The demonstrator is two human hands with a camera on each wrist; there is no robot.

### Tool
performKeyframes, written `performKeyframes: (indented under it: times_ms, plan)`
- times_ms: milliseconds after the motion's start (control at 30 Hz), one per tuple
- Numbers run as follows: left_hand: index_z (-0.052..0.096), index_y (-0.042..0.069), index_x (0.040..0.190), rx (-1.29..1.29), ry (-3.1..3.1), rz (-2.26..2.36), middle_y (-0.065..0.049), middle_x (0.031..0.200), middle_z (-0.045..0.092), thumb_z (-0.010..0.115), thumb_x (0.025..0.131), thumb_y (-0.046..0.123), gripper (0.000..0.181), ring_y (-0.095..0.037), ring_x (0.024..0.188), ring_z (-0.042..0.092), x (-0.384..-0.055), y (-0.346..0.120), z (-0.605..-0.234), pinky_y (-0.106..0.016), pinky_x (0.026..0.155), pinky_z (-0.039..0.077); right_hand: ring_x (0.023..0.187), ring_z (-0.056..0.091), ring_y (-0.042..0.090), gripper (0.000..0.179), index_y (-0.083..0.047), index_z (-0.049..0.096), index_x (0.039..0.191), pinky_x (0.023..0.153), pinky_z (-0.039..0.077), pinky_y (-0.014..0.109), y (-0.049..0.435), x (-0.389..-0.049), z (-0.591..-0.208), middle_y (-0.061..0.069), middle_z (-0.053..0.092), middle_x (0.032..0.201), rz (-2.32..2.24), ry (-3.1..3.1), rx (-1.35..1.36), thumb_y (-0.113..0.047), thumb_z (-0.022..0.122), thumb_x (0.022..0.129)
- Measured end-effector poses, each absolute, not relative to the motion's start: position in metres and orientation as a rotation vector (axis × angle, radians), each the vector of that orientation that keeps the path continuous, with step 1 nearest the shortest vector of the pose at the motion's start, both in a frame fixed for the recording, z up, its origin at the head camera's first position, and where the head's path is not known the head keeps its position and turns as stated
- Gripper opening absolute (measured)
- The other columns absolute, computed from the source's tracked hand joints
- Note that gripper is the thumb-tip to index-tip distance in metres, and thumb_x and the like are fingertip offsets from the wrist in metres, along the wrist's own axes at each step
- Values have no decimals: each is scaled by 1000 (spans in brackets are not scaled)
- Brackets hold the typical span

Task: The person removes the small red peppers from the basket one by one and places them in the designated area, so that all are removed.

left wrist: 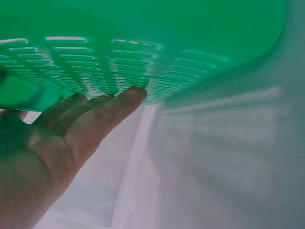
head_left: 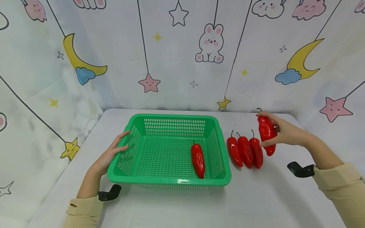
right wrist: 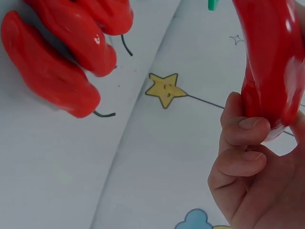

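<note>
A red chili pepper [head_left: 267, 133] with a dark curved stem is gripped upright by my right hand [head_left: 288, 131], thumb on one side and fingers on the other. In the right wrist view the held pepper [right wrist: 274, 52] looks large and glossy. Just left of it, three more red chili peppers [head_left: 244, 150] lie side by side on the table. My left hand [head_left: 109, 155] holds the left rim of a green plastic basket [head_left: 171, 181]; beneath the rim its fingers [left wrist: 107, 112] lie along the slotted outer wall. Inside the basket, toward its right, lies one red chili pepper [head_left: 198, 161].
The basket stands on a white-covered table [head_left: 176, 209]. Behind it hangs a white cloth [head_left: 176, 57] printed with stars, moons, clouds and rabbits. Each wrist carries a black camera mount, one left [head_left: 109, 193] and one right [head_left: 300, 170].
</note>
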State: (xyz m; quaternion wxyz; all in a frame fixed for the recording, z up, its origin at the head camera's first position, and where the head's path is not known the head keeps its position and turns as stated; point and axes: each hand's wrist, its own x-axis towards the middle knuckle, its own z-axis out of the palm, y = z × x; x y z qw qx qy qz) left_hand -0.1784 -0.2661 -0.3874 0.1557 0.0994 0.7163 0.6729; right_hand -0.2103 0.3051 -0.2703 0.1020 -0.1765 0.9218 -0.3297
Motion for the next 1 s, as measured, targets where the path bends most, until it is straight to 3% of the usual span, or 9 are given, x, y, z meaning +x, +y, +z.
performKeyframes:
  times_ms: [667,1000]
  plan:
    - [9,28,147,287,2109,1899,-9,149,-6,39,98,26,58,-36,111,41,-180,-267,-387,-38,78,48,104,41,49,102,-7,19,139,62,53,40,336,-215,-295,26,35,122,-992,2691,-418,-14,84,61]
    - [11,28,147,287,2137,1891,-6,150,-7,41,98,26,58,-40,119,28,-180,-266,-389,-36,81,45,104,39,49,104,-5,16,140,63,53,41,356,-220,-329,29,33,121,-999,2614,-350,-15,84,61]
